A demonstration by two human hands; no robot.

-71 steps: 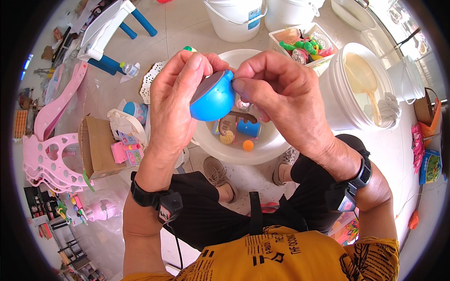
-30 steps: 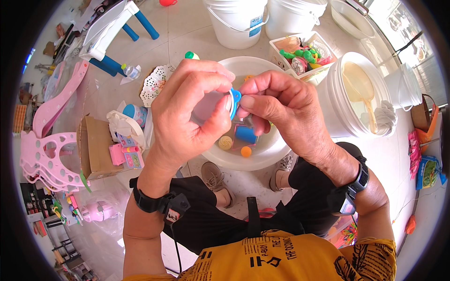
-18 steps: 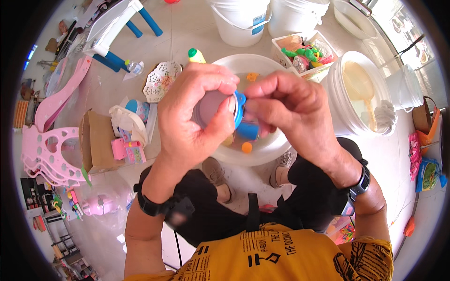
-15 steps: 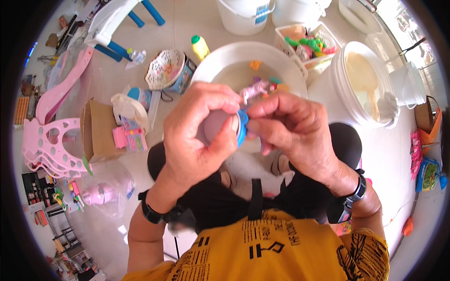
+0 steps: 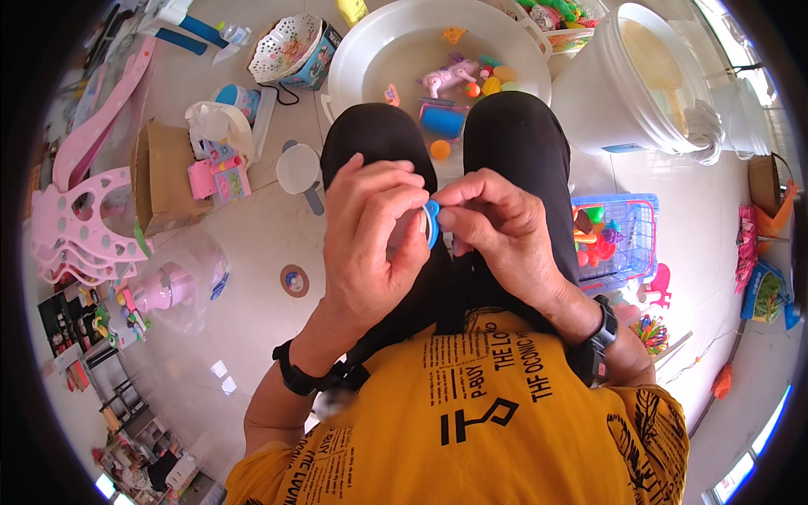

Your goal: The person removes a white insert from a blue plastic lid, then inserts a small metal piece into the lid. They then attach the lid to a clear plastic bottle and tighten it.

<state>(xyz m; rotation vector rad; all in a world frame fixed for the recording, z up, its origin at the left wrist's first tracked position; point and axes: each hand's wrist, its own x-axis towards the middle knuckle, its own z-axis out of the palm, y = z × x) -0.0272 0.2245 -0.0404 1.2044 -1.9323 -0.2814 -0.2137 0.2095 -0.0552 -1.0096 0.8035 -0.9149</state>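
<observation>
Held above my lap is a small round piece with a blue rim (image 5: pixel 433 224), seen almost edge-on. My left hand (image 5: pixel 366 240) is closed around it, its fingers and thumb hiding most of the piece. At the rim's right side, the thumb and index finger of my right hand (image 5: pixel 498 220) pinch the blue edge. Beyond my knees stands a wide white basin (image 5: pixel 338 84) of water. In it are a pink animal toy (image 5: pixel 448 79), a blue cylinder (image 5: pixel 443 120), an orange ball (image 5: pixel 439 150) and several other small colourful toys.
A tall white bucket (image 5: pixel 587 88) stands right of the basin, and a blue basket of toys (image 5: pixel 640 252) sits beside my right leg. On the left are a cardboard box (image 5: pixel 172 181), pink plastic panels (image 5: pixel 80 240) and a brown disc (image 5: pixel 295 280) on the floor.
The view has tipped down, bringing more of my lap and the blue basket into sight. The round piece now appears more edge-on. Both hands still hold it.
</observation>
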